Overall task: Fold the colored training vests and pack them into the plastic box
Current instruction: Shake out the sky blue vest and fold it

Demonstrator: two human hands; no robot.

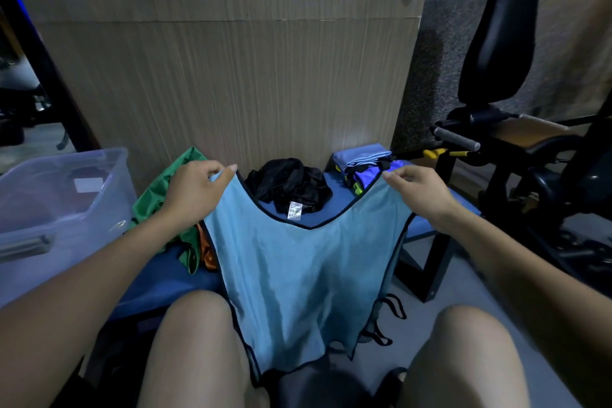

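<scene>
Both hands — left hand [195,189], right hand [420,190] — pinch the light blue vest [304,275] by its 2 shoulders above the tabletop [334,185], fingers closed on thin fabric that could slip and bunch.

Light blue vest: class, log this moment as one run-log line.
left hand: pinches strap | right hand: pinches strap | light blue vest: held spread, unfolded | plastic box: open

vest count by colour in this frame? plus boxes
Light blue vest, held by left hand and right hand: 1
Green vest: 1
Black vest: 1
Folded stack, count unclear: 1
Plastic box: 1
Total: 5
</scene>
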